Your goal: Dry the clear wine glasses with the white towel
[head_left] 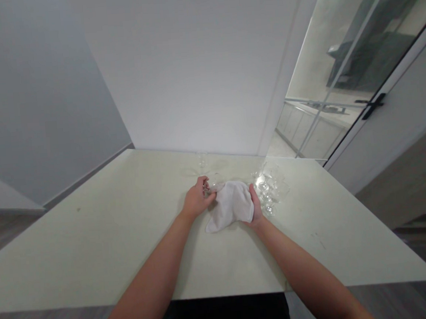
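A white cloth hangs over the middle of the table, with my right hand closed on its right side. My left hand is at the cloth's left edge, fingers curled round a clear piece that looks like glassware. Part of that clear piece disappears under the cloth, so its full shape is hidden. Just right of my right hand lies a cluster of clear, shiny glassware; single pieces are hard to tell apart.
Another clear, glass-like item stands near the back edge of the pale table. Behind the table rises a white wall. On the right is a glazed door with a black handle.
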